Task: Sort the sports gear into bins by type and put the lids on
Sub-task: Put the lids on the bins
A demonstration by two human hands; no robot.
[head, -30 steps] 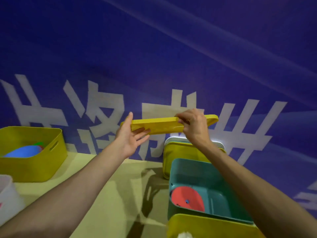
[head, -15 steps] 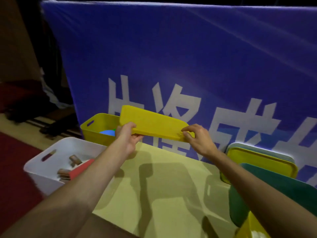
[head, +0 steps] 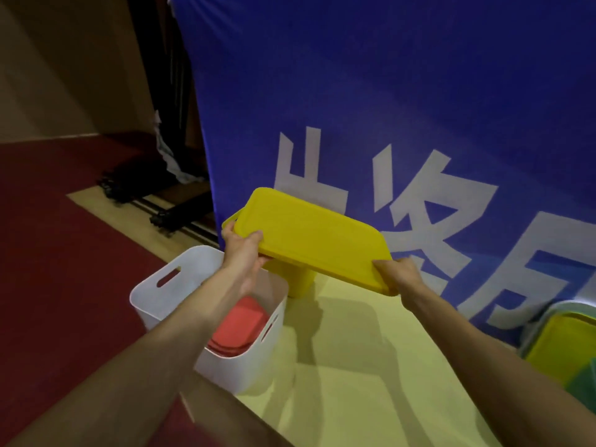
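Left grip [head: 242, 250]: closed round the 9 o'clock end of the yellow lid [head: 309, 237].
Right grip [head: 398, 274]: fingers curled, pinching the lid's 4 o'clock corner.
Yellow lid: held tilted over the yellow bin [head: 298, 282], in front of the blue banner [head: 387, 91].
Yellow bin: on the table [head: 354, 366], mostly hidden beneath the lid.
White bin [head: 154, 285]: at 7 o'clock from the lid, uncovered, with red flat gear [head: 235, 327] inside.

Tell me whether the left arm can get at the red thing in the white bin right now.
Probably not yet: the left grip holds the yellow lid, shared with the right grip. The white bin is open-topped just below that forearm, so nothing covers the red thing.
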